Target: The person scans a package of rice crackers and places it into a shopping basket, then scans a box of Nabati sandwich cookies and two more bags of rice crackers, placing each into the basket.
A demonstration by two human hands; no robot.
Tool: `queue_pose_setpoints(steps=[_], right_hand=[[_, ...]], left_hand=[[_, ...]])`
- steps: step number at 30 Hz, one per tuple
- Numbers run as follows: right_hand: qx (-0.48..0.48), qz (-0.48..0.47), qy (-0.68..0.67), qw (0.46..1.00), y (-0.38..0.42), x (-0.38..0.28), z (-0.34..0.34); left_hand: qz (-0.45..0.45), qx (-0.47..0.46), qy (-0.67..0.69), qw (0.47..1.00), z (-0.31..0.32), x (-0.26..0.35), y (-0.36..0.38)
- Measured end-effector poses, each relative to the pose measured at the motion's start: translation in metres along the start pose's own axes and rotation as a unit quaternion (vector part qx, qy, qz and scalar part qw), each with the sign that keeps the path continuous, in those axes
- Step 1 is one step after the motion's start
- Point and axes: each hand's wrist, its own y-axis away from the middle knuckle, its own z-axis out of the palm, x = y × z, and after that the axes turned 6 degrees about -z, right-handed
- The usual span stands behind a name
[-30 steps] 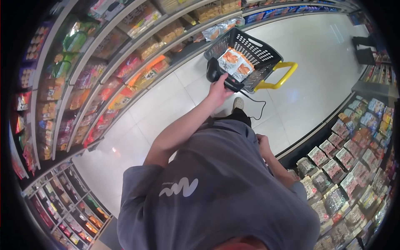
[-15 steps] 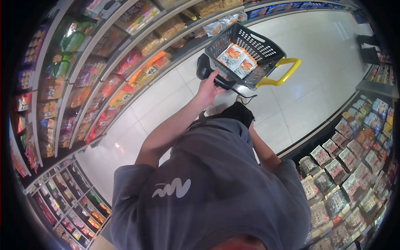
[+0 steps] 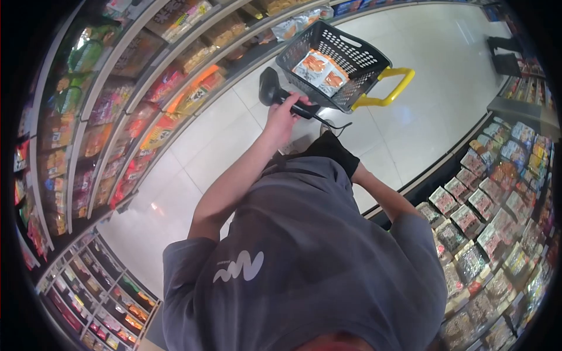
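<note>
My left hand is closed around the handle of a black barcode scanner, whose wide head points forward and to the left. From the end of the handle a thin black cable curls off to the right. Just past the scanner is a dark grey perforated shopping basket with a yellow handle. White and orange snack packets lie inside it. My right hand hangs low beside my dark shorts; only its edge near the wrist shows, and its fingers are hidden.
Shelves of packaged snacks rise along the left. To the right, a sloping display holds rows of packed goods. A wire-divided rack stands at the lower left. Pale floor tiles run between. A dark shape stands far right.
The basket, the scanner and my left hand have shifted slightly left and upward in the view, along with the surrounding shelves. My left hand keeps its hold on the scanner.
</note>
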Motion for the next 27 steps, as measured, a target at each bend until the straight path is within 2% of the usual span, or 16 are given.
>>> queue_pose_setpoints(steps=[4,5,6,9,10,11,12,13,14,15,16,18,20,23,26,27], right_hand=[[-0.015,0.136,0.003,0.991,0.023,-0.013,0.005],[-0.134,0.087,0.118,0.98,0.052,0.006,0.015],[-0.131,0.102,0.113,0.98,0.057,-0.008,0.01],[0.109,0.086,0.146,0.98,0.054,-0.061,-0.029],[0.109,0.097,0.147,0.978,0.057,-0.065,-0.023],[0.205,0.235,0.045,0.949,0.062,-0.065,-0.012],[0.298,0.361,-0.057,0.882,0.069,-0.063,-0.001],[0.384,0.43,-0.174,0.798,0.077,-0.056,0.013],[0.392,0.437,-0.17,0.791,0.08,-0.057,0.011],[0.473,0.453,-0.204,0.728,0.074,-0.065,-0.002],[0.549,0.459,-0.235,0.658,0.067,-0.071,-0.017],[0.575,0.405,-0.252,0.665,0.04,-0.097,-0.067],[0.557,0.356,-0.312,0.683,0.008,-0.126,-0.121],[0.503,0.254,-0.415,0.714,-0.035,-0.16,-0.176],[0.419,0.188,-0.495,0.738,-0.07,-0.18,-0.21],[0.415,0.183,-0.497,0.74,-0.077,-0.18,-0.21]], left_hand=[[0.012,-0.009,-0.004,1.0,-0.003,0.002,0.001],[0.015,-0.013,-0.006,1.0,-0.007,0.0,-0.005],[0.014,-0.013,0.006,1.0,-0.009,-0.001,-0.007],[0.018,-0.037,0.016,0.999,-0.013,-0.001,-0.012],[0.01,-0.037,0.017,0.999,-0.012,0.001,-0.012],[0.01,-0.041,0.017,0.999,-0.013,0.001,-0.013],[0.012,-0.047,0.016,0.999,-0.012,0.002,-0.014],[0.017,-0.05,0.021,0.998,-0.011,0.003,-0.015],[0.026,-0.047,0.022,0.998,-0.009,0.005,-0.017],[0.029,-0.051,0.019,0.998,-0.006,0.008,-0.016],[0.034,-0.057,0.018,0.998,-0.003,0.012,-0.016],[0.05,-0.078,-0.002,0.996,0.007,0.021,-0.009],[0.051,-0.085,-0.016,0.995,0.023,0.03,0.001],[0.065,-0.143,-0.019,0.987,0.052,0.054,0.033],[0.115,-0.236,-0.085,0.961,0.075,0.075,0.07],[0.122,-0.235,-0.086,0.961,0.073,0.081,0.071]])
